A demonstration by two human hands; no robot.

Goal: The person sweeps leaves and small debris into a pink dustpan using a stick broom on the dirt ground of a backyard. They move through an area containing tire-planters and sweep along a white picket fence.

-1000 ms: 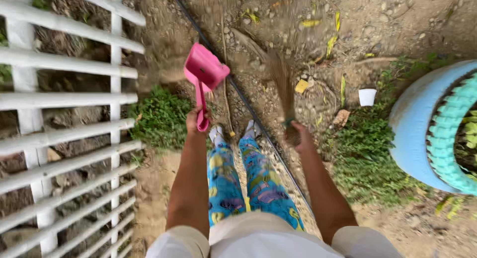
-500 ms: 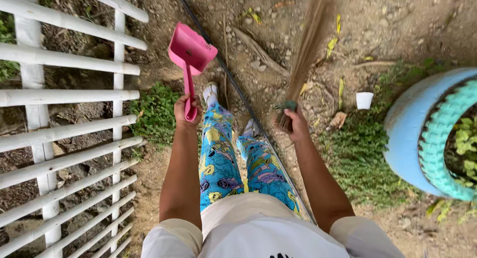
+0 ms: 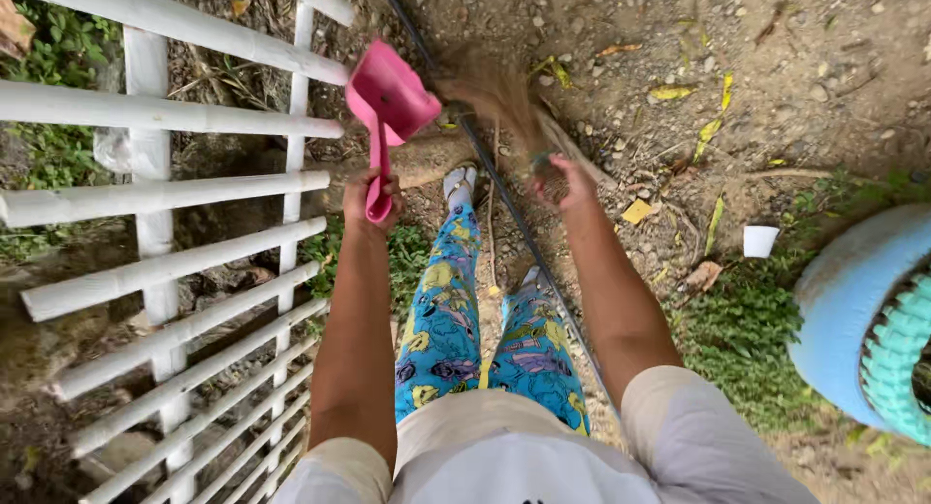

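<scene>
Bare dirt ground (image 3: 824, 67) carries scattered yellow leaves (image 3: 674, 93) and pebbles. A black hose (image 3: 504, 189) crosses it; a white cup (image 3: 759, 240) sits beside grass (image 3: 737, 329).

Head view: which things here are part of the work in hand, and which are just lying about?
In use:
pink dustpan, held by left hand
small broom, blurred, held by right hand

Lying about:
white cup
painted tyre
white fence
black hose
yellow leaves

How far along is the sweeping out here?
Done: nothing shows as finished; I can't see anything in the pink dustpan. In hand: the left hand holds the dustpan, and the right hand holds a blurred straw broom. Left: yellow leaves and a white cup lie on the dirt.
</scene>
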